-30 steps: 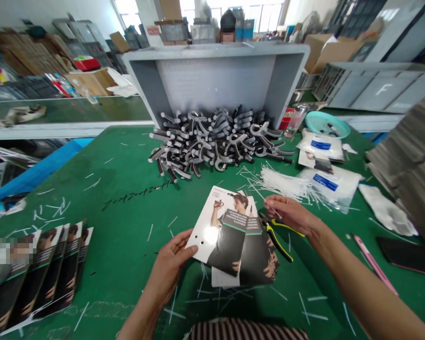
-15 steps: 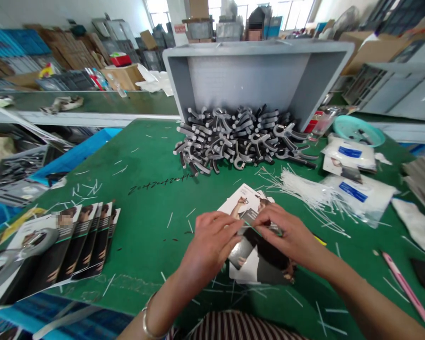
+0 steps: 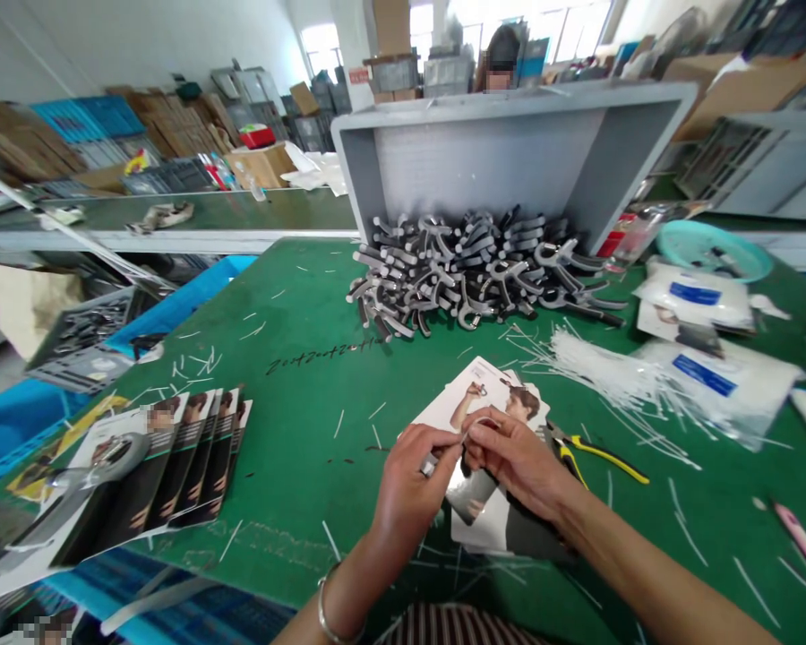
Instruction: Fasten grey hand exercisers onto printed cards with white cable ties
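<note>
2 hands (image 3: 413, 493) (image 3: 514, 461) pinch a cable tie (image 3: 474, 429) over a card (image 3: 490, 399), long axis pointing away.

L hand (image 3: 413, 488) & R hand (image 3: 517, 461) pinch thin white tie (image 3: 476, 428) on printed card (image 3: 490, 403), near front of green tabletop (image 3: 295, 430). Yellow/blk pliers (image 3: 595, 457) just R of hands; grey hand-grip pile (image 3: 470, 269) toward far edge; loose white ties (image 3: 611, 367) between, to R.

Scrawled in black across the green mat (image 3: 295, 305), repeated and barely legible: "2024" (image 3: 322, 356), seemingly. Left unreadable, too small and blurred: the print on the cards (image 3: 490, 394) and the blue labels (image 3: 704, 374) on the bags (image 3: 752, 394).
</note>
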Demonstrator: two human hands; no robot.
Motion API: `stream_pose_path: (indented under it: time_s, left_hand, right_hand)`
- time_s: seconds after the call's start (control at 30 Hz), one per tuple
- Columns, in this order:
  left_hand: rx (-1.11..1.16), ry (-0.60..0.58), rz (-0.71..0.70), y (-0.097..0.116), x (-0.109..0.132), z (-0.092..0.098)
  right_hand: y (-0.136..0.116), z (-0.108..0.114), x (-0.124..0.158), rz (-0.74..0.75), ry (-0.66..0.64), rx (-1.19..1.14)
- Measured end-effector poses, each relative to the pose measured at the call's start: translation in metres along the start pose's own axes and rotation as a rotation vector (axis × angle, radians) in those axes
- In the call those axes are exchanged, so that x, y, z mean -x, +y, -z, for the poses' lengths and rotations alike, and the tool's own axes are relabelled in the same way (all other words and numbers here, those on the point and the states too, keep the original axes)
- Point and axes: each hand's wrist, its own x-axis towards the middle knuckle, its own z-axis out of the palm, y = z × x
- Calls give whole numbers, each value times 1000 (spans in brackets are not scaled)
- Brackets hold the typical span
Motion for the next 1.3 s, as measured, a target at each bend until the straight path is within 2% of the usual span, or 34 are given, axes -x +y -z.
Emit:
stream_pose_path:
  time_s: [0.17,0.3,0.37,0.43,0.5,0.53,0.6,0.67,0.77,0.9,0.97,1.1,1.3]
  left_hand:
    - [-33,98,-30,0,3,-10]
    - [-110,21,-110,0,4,-9]
    - [-137,32,-106,-6,4,-2]
    - [-139,165,1,-17,5,6]
    - [-35,312,236,-32,6,11]
    - [83,330,369,-39,7,12]
    - [406,251,584,-50,9,12]
    - [685,151,662,-55,9,11]
    - [788,66,637,-54,3,14]
    - [696,-105,619,-51,-10,25]
    - [695,-136,617,-52,-13,25]
    - [748,-130,606,-63,-11,18]
    - [781,44,543,-80,2,6]
  right_hand:
    - [6,-2,3,15,55,-102]
    - [8,-5,6,23,51,48]
    - [6,-5,7,41,88,128]
    - [4,-4,8,45,127,181]
    - [3,-5,9,36,137,212]
    - [4,-5,9,32,129,224]
    - [5,-5,9,41,106,246]
    - [5,-6,9,48,86,270]
    - [-4,-8,12,95,51,347]
    - [-28,-10,11,346,68,567]
    - [-32,-8,5,411,96,716]
    - [-18,2,-10,360,77,963]
    - [-6,10,-13,374,125,1065]
